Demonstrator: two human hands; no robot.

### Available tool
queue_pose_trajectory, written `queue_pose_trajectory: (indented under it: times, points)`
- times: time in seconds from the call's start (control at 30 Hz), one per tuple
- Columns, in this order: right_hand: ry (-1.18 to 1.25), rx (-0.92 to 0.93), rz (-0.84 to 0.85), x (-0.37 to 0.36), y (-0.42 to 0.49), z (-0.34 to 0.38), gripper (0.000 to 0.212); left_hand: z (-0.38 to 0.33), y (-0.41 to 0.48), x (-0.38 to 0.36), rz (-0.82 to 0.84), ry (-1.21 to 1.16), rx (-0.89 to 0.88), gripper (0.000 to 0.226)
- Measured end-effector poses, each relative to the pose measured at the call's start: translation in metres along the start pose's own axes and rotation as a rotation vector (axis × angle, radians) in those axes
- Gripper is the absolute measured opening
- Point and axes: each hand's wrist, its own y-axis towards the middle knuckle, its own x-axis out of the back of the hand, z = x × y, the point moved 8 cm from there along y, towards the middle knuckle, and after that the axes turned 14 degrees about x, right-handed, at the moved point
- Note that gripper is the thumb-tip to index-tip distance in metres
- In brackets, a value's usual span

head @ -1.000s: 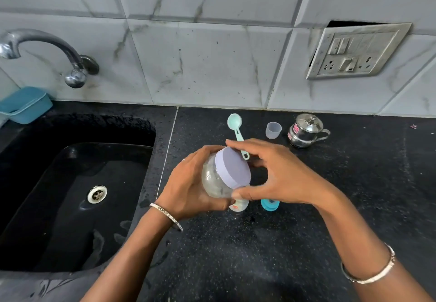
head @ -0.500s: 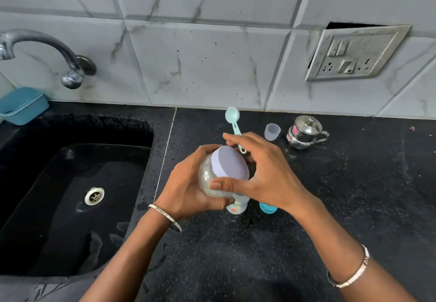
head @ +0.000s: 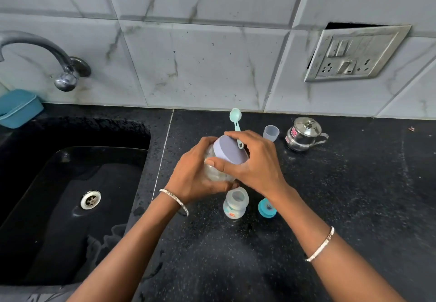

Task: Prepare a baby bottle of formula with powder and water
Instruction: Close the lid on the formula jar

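A clear jar (head: 215,171) with a lavender lid (head: 230,150) is held tilted above the black counter (head: 342,195). My left hand (head: 191,171) grips the jar's body from the left. My right hand (head: 254,162) curls over the lid, thumb on its near edge. Just below the hands an open baby bottle (head: 235,203) stands upright on the counter, and its teal cap ring (head: 266,208) lies to its right. A mint scoop (head: 236,120) lies behind the hands, its handle partly hidden by my fingers.
A small clear cup (head: 271,133) and a lidded steel pot (head: 303,134) stand at the back of the counter. The black sink (head: 70,207) with tap (head: 47,58) lies left. A teal tub (head: 18,107) sits at the far left.
My right hand has turned on the lid, its thumb swinging toward the near left edge. The jar has stayed in my left hand at about the same place.
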Motion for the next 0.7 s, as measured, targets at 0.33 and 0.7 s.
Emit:
queue_pose_trajectory:
  times: [0.33, 0.7]
  points:
    - [0.316, -0.452, -0.172, -0.002, 0.008, -0.096, 0.03, 0.044, 0.09, -0.01, -0.139, -0.059, 0.136, 0.097]
    - [1.137, -0.871, -0.301, -0.047, 0.014, -0.106, 0.01, 0.073, 0.136, -0.04, -0.178, -0.245, 0.283, 0.093]
